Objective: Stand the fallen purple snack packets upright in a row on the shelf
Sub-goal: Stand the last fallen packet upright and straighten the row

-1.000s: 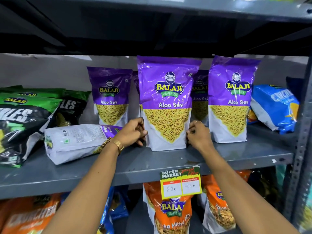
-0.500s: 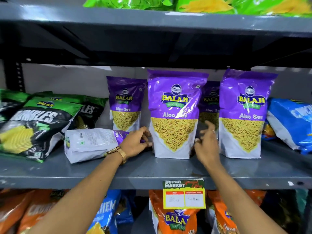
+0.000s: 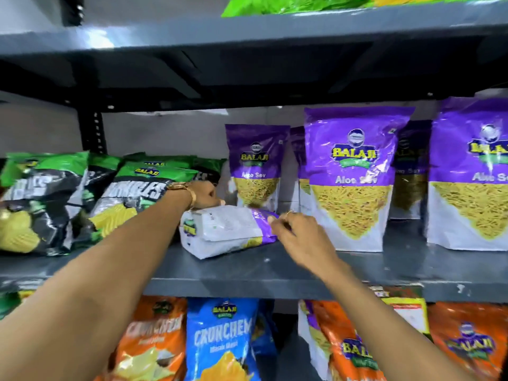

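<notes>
Fingers (image 3: 276, 220) of right hand (image 3: 299, 237) pinch fallen packet (image 3: 228, 231); left hand (image 3: 204, 195) curled behind it.

Green-and-black chip bags (image 3: 52, 199) lean in a heap out at nine o'clock; down at six a blue Crunchem bag (image 3: 222, 339) stands between orange packets (image 3: 154, 342), more orange (image 3: 354, 350) toward five, bright green bags (image 3: 291, 5) up at twelve

Counting the packets on the grey shelf (image 3: 275, 273)

One purple packet (image 3: 228, 233) lies flat; five purple ones stand, three in front, two half hidden behind. At least four green-and-black bags (image 3: 132, 193) lean on the left. Below, three orange bags (image 3: 346, 345), one blue (image 3: 220, 339). Two hands.
</notes>
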The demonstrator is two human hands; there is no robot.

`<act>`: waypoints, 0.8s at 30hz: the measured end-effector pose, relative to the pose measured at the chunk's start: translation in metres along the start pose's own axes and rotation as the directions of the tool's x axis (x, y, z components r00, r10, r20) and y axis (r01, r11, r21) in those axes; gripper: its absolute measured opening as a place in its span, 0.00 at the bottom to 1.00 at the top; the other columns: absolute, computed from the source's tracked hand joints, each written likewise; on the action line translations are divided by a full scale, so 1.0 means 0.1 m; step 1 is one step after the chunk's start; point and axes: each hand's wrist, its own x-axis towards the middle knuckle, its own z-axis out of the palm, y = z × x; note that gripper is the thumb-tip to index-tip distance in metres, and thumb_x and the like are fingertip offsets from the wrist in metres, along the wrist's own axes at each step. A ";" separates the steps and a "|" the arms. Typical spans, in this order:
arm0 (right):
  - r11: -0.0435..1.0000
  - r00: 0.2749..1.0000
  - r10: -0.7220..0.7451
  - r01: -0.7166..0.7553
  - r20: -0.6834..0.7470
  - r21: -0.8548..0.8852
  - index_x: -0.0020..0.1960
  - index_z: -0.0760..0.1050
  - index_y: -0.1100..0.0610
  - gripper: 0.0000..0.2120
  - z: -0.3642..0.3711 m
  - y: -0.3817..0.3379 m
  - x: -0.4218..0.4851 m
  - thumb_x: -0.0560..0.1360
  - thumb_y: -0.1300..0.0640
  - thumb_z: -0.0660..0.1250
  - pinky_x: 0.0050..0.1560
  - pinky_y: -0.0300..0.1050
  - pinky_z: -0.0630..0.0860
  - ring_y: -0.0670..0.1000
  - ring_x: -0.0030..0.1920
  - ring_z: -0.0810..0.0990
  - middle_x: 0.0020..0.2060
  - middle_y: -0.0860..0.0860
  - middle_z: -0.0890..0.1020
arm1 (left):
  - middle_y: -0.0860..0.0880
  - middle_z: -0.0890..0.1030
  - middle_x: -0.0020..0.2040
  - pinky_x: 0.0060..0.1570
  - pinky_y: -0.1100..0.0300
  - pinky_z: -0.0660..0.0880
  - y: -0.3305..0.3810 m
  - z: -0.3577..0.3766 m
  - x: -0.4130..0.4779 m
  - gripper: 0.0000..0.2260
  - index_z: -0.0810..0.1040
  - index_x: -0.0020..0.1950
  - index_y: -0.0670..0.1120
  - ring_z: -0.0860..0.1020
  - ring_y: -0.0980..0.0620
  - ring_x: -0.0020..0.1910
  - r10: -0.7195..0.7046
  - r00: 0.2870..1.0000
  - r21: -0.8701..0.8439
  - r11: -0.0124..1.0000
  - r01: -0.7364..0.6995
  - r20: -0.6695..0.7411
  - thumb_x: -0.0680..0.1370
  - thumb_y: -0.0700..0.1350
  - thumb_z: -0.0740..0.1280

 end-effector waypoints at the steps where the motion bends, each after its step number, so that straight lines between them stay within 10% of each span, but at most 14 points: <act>1: 0.995 0.994 0.100 -0.100 0.049 0.015 0.49 0.79 0.59 0.25 0.09 -0.10 0.07 0.78 0.41 0.53 0.56 0.54 0.76 0.61 0.55 0.80 0.49 0.59 0.84 | 0.39 0.81 0.59 0.54 0.57 0.72 -0.04 0.02 -0.01 0.25 0.79 0.58 0.38 0.79 0.42 0.58 -0.038 0.998 -0.037 0.999 0.040 0.059 0.77 0.59 0.62; 6: 0.921 0.917 0.389 -0.389 0.089 -0.020 0.57 0.80 0.60 0.40 0.52 -0.39 0.21 0.74 0.29 0.45 0.62 0.53 0.74 0.59 0.55 0.82 0.51 0.59 0.85 | 0.46 0.80 0.40 0.27 0.70 0.74 -0.13 0.21 -0.08 0.14 0.76 0.50 0.43 0.80 0.57 0.26 -0.047 0.970 -0.525 0.834 0.168 0.237 0.81 0.52 0.58; 9: 0.902 0.906 0.422 -0.421 -0.007 -0.099 0.59 0.78 0.58 0.42 0.64 -0.43 0.20 0.71 0.26 0.45 0.61 0.51 0.72 0.59 0.59 0.80 0.55 0.58 0.84 | 0.41 0.84 0.45 0.41 0.64 0.75 -0.16 0.26 -0.10 0.19 0.78 0.56 0.39 0.81 0.49 0.38 0.009 0.974 -0.630 0.764 0.139 0.225 0.81 0.52 0.58; 14: 0.857 0.896 0.437 -0.442 0.081 0.265 0.38 0.75 0.58 0.38 0.57 -0.45 0.20 0.61 0.21 0.56 0.51 0.57 0.82 0.58 0.36 0.87 0.29 0.54 0.84 | 0.37 0.80 0.62 0.63 0.53 0.74 -0.29 0.39 -0.17 0.28 0.78 0.62 0.36 0.79 0.41 0.60 -0.061 0.998 -0.702 0.711 0.041 -0.003 0.75 0.58 0.65; 19: 0.753 0.936 0.350 -0.307 0.041 0.582 0.31 0.75 0.57 0.23 0.47 -0.44 0.30 0.67 0.37 0.71 0.27 0.50 0.82 0.49 0.27 0.81 0.26 0.51 0.79 | 0.44 0.76 0.34 0.41 0.54 0.68 -0.32 0.46 -0.24 0.21 0.74 0.32 0.44 0.73 0.47 0.34 -0.016 0.983 -0.846 0.511 -0.152 -0.185 0.72 0.62 0.66; 24: 0.721 0.961 0.277 -0.223 0.022 0.656 0.57 0.77 0.63 0.14 0.34 -0.36 0.69 0.75 0.57 0.69 0.39 0.42 0.78 0.49 0.43 0.80 0.45 0.54 0.82 | 0.38 0.84 0.48 0.42 0.48 0.79 -0.23 0.36 -0.14 0.13 0.79 0.48 0.39 0.80 0.46 0.40 0.064 0.951 -0.897 0.320 -0.305 -0.301 0.71 0.47 0.74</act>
